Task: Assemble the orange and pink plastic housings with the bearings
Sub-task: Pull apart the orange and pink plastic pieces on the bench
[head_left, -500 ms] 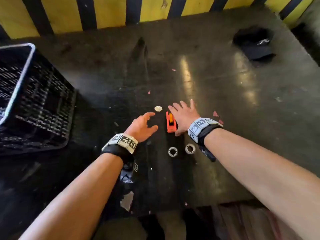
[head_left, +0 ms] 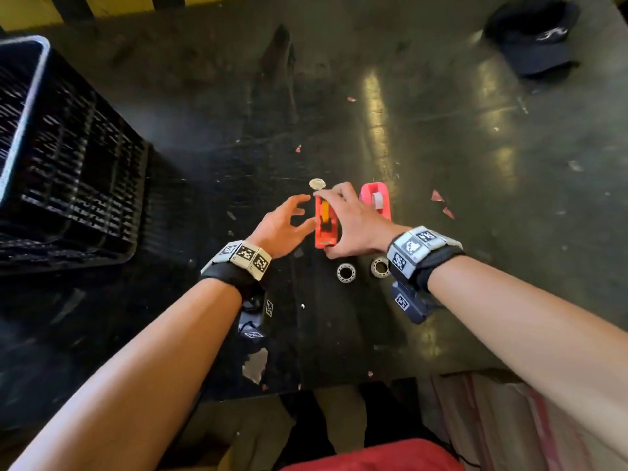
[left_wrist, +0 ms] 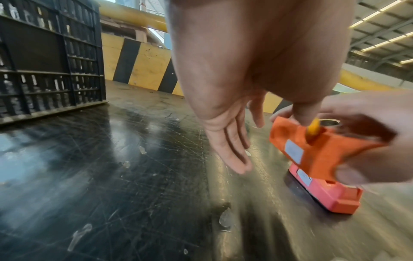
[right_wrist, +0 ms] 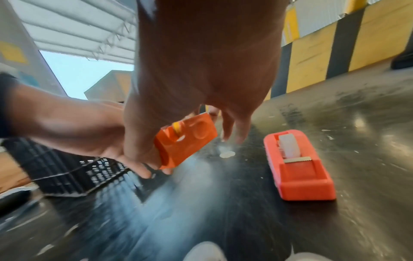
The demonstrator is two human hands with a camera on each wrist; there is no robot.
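My right hand (head_left: 355, 222) grips the orange housing (head_left: 325, 229) by its ends, thumb at the near end and fingers over the far end. The right wrist view shows the orange housing (right_wrist: 186, 141) tilted and lifted off the table, with a yellow part in its slot. My left hand (head_left: 283, 226) is open just left of it, fingers spread, thumb close to the housing's side. The pink housing (head_left: 375, 198) lies on the table right of my right hand, a white roller in its slot. Two steel bearings (head_left: 346, 272) (head_left: 380, 266) lie near my right wrist.
A small pale disc (head_left: 317, 183) lies just beyond the orange housing. A black slatted crate (head_left: 61, 158) stands at the left, and a dark cap (head_left: 533, 39) sits far right. Pink scraps (head_left: 441, 202) dot the dark scratched table (head_left: 441, 300), whose near edge lies below my forearms.
My right hand has moved left off the pink housing, taken hold of the orange housing and lifted it. The pink housing is now uncovered. My left hand stays open beside the orange one.
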